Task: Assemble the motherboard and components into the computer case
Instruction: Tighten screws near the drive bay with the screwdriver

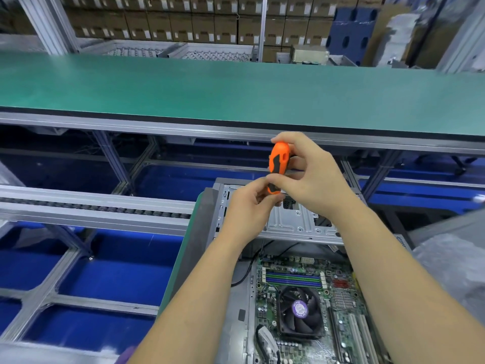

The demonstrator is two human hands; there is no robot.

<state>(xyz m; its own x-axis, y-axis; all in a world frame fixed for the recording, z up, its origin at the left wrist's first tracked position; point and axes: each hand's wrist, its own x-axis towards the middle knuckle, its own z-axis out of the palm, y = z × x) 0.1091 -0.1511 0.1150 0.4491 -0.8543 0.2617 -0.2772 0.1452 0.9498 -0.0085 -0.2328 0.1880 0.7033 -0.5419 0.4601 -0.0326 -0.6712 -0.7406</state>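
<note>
Fingers (273, 177) of both hands pinch the orange screwdriver (278, 166); a slip could drop it onto the motherboard (338, 292) below.

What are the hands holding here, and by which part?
An orange screwdriver: the right hand grips its handle, the left hand pinches the handle's lower end. The tip is hidden.

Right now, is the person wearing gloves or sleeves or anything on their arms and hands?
No. The left hand and the right hand are both bare, with no gloves, and no rings show. Both forearms are bare too, right down to the bottom edge of the picture, so no sleeves show. There is no watch, bracelet or strap on either wrist, and no marks or stickers can be seen.
</note>
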